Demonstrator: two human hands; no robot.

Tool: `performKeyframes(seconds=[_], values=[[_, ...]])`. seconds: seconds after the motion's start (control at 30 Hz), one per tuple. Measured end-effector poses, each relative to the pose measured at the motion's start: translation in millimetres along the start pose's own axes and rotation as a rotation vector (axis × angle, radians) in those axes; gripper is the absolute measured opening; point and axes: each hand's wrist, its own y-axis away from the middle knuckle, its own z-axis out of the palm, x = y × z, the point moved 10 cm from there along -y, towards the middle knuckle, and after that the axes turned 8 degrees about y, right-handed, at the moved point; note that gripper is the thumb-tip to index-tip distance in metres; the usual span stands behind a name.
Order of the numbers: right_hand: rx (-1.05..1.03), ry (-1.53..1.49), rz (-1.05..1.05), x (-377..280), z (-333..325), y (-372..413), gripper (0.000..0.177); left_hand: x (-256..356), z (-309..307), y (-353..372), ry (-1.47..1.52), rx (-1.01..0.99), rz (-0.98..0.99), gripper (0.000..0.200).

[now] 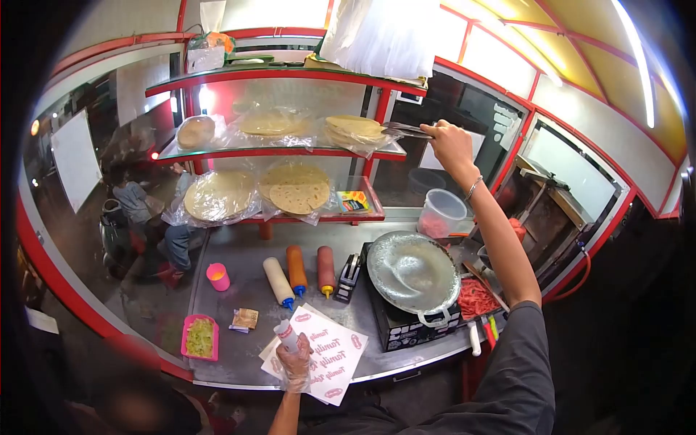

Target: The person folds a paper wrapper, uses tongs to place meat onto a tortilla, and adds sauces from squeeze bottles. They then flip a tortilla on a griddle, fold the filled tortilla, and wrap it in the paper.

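My left hand [296, 366], in a clear plastic glove, is closed around a paper-wrapped roll [287, 335] with red print. It is over a stack of white printed wrapping papers [337, 351] at the counter's front edge. Raised high on the right, my right hand [451, 148] grips metal tongs [407, 131]. Their tips reach the right-hand stack of flatbreads [355, 127] on the middle shelf, at the edge of its plastic bag.
A large metal pan [413, 270] sits on the stove, with shredded red food [478, 298] to its right. Three sauce bottles [296, 270], a pink cup [217, 276] and a pink tray [200, 338] of chopped greens stand on the counter [239, 246]. More bagged flatbreads [220, 196] fill the shelves.
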Motion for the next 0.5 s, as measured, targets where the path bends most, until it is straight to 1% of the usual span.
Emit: performKeyframes(seconds=[0.03, 0.1, 0.13, 0.17, 0.23, 0.27, 0.37, 0.4, 0.43, 0.5], values=[[-0.032, -0.03, 0.024, 2.3, 4.7, -1.4, 0.034, -3.4, -2.4, 4.6, -0.004, 0.003, 0.008, 0.028], [-0.028, -0.081, 0.03, 2.5, 4.7, -2.4, 0.034, -8.0, -9.4, 11.8, -0.038, 0.082, 0.033, 0.026], [-0.034, -0.126, 0.036, 3.4, 7.4, -1.9, 0.034, 4.6, -5.1, 15.9, -0.028, 0.044, -0.07, 0.026], [-0.03, -0.132, 0.035, 2.5, 12.2, -3.6, 0.034, 9.0, -4.1, 18.8, -0.03, 0.049, -0.065, 0.026], [-0.023, -0.177, 0.005, -4.6, 23.2, -8.3, 0.036, -0.6, -11.1, 23.5, -0.038, 0.133, -0.174, 0.027], [-0.03, -0.201, 0.033, 1.3, 25.0, -10.4, 0.036, -12.8, -19.5, 21.5, -0.084, 0.174, -0.061, 0.027], [-0.061, -0.218, 0.061, 24.1, 22.9, -5.2, 0.036, -16.9, -23.1, 22.6, -0.061, 0.173, 0.017, 0.028], [-0.08, -0.246, 0.064, 26.2, 20.6, -2.1, 0.034, -15.3, -26.4, 28.9, -0.015, 0.308, 0.023, 0.029], [-0.084, -0.252, 0.056, 25.9, 25.2, -1.8, 0.034, -13.5, -21.9, 33.0, -0.017, 0.317, 0.017, 0.029], [-0.034, -0.319, 0.021, 21.3, 30.0, -3.6, 0.032, -14.4, -17.3, 36.4, -0.044, 0.315, -0.078, 0.029]])
